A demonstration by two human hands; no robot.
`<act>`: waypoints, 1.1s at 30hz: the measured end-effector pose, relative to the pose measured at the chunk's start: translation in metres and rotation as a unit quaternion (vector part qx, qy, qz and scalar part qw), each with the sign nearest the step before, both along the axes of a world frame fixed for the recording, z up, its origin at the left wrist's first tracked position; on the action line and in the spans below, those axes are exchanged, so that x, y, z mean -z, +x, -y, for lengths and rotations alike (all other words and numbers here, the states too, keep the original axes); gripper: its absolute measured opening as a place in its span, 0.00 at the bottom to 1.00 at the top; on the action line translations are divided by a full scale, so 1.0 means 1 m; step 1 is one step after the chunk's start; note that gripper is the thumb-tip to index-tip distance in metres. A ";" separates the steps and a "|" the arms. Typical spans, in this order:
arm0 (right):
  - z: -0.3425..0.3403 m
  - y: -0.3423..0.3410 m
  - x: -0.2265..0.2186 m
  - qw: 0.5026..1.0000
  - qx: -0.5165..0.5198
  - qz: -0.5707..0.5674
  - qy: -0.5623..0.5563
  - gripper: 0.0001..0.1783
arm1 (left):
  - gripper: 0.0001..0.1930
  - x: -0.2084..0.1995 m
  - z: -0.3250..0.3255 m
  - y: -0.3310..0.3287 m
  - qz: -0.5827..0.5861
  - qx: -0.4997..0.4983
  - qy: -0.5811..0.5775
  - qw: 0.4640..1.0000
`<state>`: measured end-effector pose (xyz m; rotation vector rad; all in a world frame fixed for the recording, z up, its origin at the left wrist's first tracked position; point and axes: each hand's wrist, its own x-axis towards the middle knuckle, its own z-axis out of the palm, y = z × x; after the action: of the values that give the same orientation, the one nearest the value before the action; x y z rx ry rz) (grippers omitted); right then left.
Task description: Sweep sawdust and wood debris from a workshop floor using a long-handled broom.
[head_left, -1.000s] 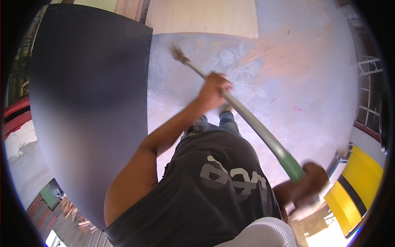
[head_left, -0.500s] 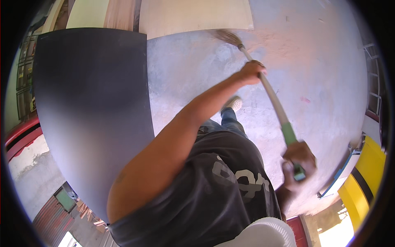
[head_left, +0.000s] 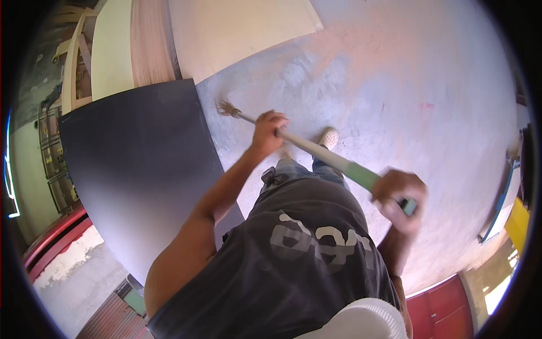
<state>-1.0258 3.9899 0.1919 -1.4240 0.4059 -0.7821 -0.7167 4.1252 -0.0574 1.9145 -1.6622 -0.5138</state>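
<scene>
Broom | both hands gripping handle; bristles beside dark panel

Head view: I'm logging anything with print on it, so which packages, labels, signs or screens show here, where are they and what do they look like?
Shirt print: pale grey blocky shapes across the dark shirt, low in the middle of the picture.
Broom handle band: green sleeve around the pale handle, just ahead of the right hand; any marking is too small to tell.
No packages, signs or screens can be made out.
</scene>
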 end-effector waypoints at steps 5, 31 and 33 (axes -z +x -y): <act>-0.018 -0.005 0.039 0.988 0.139 -0.063 0.022 0.12 | 0.11 0.063 0.075 -0.004 0.015 0.024 -0.031 0.999; -0.028 -0.071 0.058 0.959 0.246 0.015 0.138 0.17 | 0.14 0.025 0.013 -0.065 0.020 0.126 0.087 0.988; -0.026 -0.075 0.049 0.961 0.263 -0.004 0.085 0.18 | 0.13 0.046 0.035 -0.069 0.042 0.128 0.073 0.988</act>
<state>-1.1006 4.0163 0.1434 -1.1663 0.8589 -1.1386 -0.7857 4.0901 -0.1038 1.8543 -1.9888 -0.6793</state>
